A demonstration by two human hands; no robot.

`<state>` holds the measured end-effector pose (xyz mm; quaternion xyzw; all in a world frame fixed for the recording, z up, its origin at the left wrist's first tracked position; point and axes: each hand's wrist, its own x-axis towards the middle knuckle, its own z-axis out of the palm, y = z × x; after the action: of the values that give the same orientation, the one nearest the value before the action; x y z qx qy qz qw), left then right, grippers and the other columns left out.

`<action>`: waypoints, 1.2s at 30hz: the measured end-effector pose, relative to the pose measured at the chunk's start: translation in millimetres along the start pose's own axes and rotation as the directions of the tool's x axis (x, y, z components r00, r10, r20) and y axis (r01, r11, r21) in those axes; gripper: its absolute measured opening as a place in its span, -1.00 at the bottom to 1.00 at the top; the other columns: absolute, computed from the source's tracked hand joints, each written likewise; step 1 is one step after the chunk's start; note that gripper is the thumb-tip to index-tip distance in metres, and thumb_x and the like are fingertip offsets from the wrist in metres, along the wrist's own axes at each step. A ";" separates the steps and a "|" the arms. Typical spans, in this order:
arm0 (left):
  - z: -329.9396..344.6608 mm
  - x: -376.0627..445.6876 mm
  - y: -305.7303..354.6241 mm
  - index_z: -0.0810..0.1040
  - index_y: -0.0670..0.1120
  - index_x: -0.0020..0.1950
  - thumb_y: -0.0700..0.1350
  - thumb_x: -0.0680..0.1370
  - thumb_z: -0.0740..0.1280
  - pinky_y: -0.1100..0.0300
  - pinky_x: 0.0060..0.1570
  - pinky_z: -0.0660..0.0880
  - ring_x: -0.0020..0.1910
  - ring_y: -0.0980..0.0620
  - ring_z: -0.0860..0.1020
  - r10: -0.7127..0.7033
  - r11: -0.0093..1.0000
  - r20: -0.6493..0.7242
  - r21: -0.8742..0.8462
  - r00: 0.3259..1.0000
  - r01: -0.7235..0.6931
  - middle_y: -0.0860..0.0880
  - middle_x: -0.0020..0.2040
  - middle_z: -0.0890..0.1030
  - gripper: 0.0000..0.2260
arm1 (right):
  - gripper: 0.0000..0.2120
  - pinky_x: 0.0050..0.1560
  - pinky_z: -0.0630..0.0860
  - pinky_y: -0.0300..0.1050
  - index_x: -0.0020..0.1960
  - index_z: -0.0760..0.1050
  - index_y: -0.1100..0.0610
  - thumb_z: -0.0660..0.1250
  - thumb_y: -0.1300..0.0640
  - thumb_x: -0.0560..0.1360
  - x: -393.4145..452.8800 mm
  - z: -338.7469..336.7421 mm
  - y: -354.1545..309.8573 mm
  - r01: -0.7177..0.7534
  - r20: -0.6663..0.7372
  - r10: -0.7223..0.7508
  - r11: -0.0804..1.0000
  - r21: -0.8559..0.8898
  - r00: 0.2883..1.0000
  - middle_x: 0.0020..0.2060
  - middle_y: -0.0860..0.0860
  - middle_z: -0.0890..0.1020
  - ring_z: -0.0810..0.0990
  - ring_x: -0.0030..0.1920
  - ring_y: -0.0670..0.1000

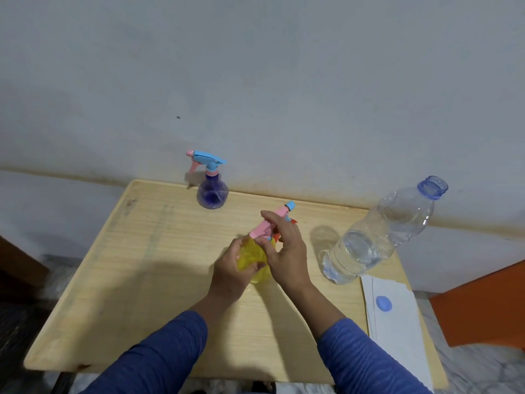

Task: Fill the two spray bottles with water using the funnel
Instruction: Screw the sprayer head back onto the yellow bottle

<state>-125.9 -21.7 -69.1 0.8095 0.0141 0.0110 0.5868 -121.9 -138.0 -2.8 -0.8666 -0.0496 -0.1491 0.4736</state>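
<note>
Both hands are on the yellow spray bottle near the middle of the desk. My left hand wraps around its round yellow body, fingers curled on the left side, holding it where it stands on the wood. My right hand comes in from the right over the pink and blue sprayer head, fingers curled about the neck and the pink trigger piece, the forefinger lying up along the pink top. Blue sleeves cover both of my forearms.

From biggest down: the pale wooden desk stands against a grey wall and carries everything. At its right side stands the clear water bottle, uncapped, with a blue ring at its open mouth and water filling its lower part; it is near my right hand but apart from it. Just in front of that bottle, at the desk's right edge, lies a white sheet of paper with the blue bottle cap resting on it. At the back of the desk, close to the wall and well apart from my hands, stands the purple spray bottle, upright, with its blue and pink sprayer screwed on. Part of an orange object shows off the desk at the right.
</note>
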 end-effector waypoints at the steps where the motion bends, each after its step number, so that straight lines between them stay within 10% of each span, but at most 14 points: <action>1: 0.2 0.3 0.1 0.46 0.08 0.16 -0.08 0.33 0.52 0.26 -0.01 0.47 -0.03 0.06 0.56 0.002 1.000 0.007 -0.001 1.000 -0.002 0.05 -0.02 0.61 -0.55 | -0.41 0.04 0.42 -0.23 0.27 0.35 -0.28 0.39 0.25 0.43 -0.7 -3.0 1.1 -0.005 0.029 0.005 1.000 0.009 1.000 0.05 -0.13 0.54 0.48 0.03 -0.06; 10: -1.8 0.4 -3.4 0.47 0.05 0.16 0.17 0.26 0.33 0.04 -0.08 0.54 -0.11 0.06 0.58 0.028 0.999 -0.009 0.039 1.000 -0.028 0.02 -0.10 0.61 -0.50 | -0.37 0.09 0.42 -0.27 0.27 0.30 -0.26 0.36 0.34 0.42 -7.4 8.4 -10.3 -0.031 -0.025 0.031 0.999 0.016 0.999 0.12 -0.05 0.52 0.49 0.09 -0.01; 14: -0.3 0.7 -0.5 0.46 0.05 0.21 0.02 0.30 0.46 0.36 -0.03 0.45 -0.01 0.09 0.56 0.029 0.999 0.009 0.015 1.000 -0.029 0.07 0.00 0.61 -0.51 | -0.15 0.13 0.47 -0.34 0.33 0.07 -0.47 0.40 0.29 0.43 -6.0 2.2 -7.0 -0.085 -0.041 0.089 0.993 0.087 0.995 0.24 -0.07 0.51 0.53 0.13 -0.09; 20: 3.8 -0.5 1.9 0.47 0.00 0.22 -0.19 0.33 0.51 0.55 -0.08 0.36 -0.02 0.10 0.54 0.054 0.998 -0.031 0.011 0.998 -0.054 0.11 0.00 0.58 -0.50 | -0.07 0.02 0.18 -0.70 0.42 -0.02 -0.21 0.53 0.15 0.32 -9.3 3.0 -6.0 -0.109 -0.196 0.110 0.994 0.016 0.974 0.19 -0.09 0.20 0.22 0.16 -0.48; 25: 6.0 -1.6 3.1 0.47 -0.01 0.23 -0.21 0.34 0.49 0.59 -0.07 0.34 0.02 0.12 0.54 0.051 0.998 -0.051 -0.017 0.997 -0.052 0.07 0.05 0.60 -0.51 | -0.02 -0.05 0.21 -0.73 0.40 -0.15 -0.30 0.50 0.18 0.37 -0.9 8.3 -4.9 -0.163 -0.079 0.173 0.979 0.119 0.982 0.35 -0.18 0.21 0.25 0.21 -0.37; 29: 4.8 -4.7 4.5 0.46 0.01 0.24 -0.24 0.33 0.50 0.51 -0.03 0.40 0.04 0.20 0.52 0.012 0.997 -0.041 -0.073 0.999 -0.015 0.13 0.07 0.56 -0.48 | -0.02 0.21 0.45 -0.31 0.38 -0.18 -0.42 0.43 0.24 0.41 6.1 9.6 0.2 -0.084 -0.022 0.086 0.993 0.084 0.996 0.39 -0.10 0.26 0.37 0.34 -0.08; 33: -2.3 -9.1 -2.5 0.42 0.19 0.28 0.01 0.33 0.41 0.36 0.10 0.41 0.13 0.22 0.49 -0.001 0.998 0.049 -0.066 0.999 0.004 0.12 0.16 0.54 -0.49 | -0.16 0.30 0.38 -0.13 0.42 -0.05 -0.32 0.35 0.25 0.44 17.2 0.4 4.7 0.021 0.071 -0.026 0.998 0.059 0.997 0.33 -0.36 0.18 0.22 0.36 -0.30; 36: -10.6 -17.1 -10.9 0.40 0.29 0.20 0.23 0.35 0.30 0.47 0.01 0.39 0.08 0.25 0.49 0.013 1.000 0.009 -0.009 1.000 -0.013 0.17 0.16 0.53 -0.59 | -0.24 0.35 0.36 0.18 0.45 -0.02 -0.31 0.29 0.21 0.47 36.4 -7.3 1.7 0.041 0.091 -0.053 0.990 0.137 0.994 0.43 -0.17 0.27 0.22 0.44 -0.15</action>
<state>-143.5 -8.9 -76.2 0.8071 0.0063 0.0111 0.5903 -88.5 -147.0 10.7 -0.8373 -0.1022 -0.1155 0.5245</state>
